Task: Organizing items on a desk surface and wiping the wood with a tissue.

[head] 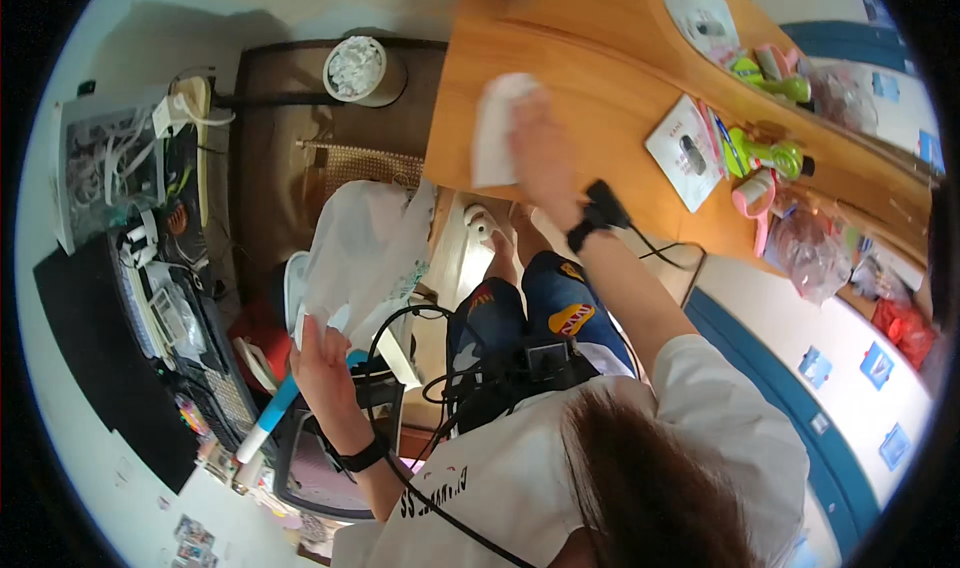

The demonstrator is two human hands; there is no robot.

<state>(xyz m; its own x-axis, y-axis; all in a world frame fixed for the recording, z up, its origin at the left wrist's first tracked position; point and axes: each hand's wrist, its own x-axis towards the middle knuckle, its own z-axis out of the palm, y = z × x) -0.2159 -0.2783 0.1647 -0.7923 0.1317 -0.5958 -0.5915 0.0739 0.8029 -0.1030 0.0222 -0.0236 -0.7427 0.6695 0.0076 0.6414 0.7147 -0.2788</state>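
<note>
My right hand, blurred by motion, presses a white cloth or tissue on the wooden tabletop. A black strap with a small device is around that wrist. Lower left, my left hand is raised with its fingers closed on the edge of something white; a translucent white plastic bag hangs directly beyond the fingers. Whether the fingers grip the bag itself or a separate white piece is hard to tell. A blue and white stick passes behind this hand.
A bin filled with white tissues stands past the table's left edge. By the mirror on the right lie a white packet, a green bottle, a pink-handled item and a clear plastic bag. Black cables cross my lap.
</note>
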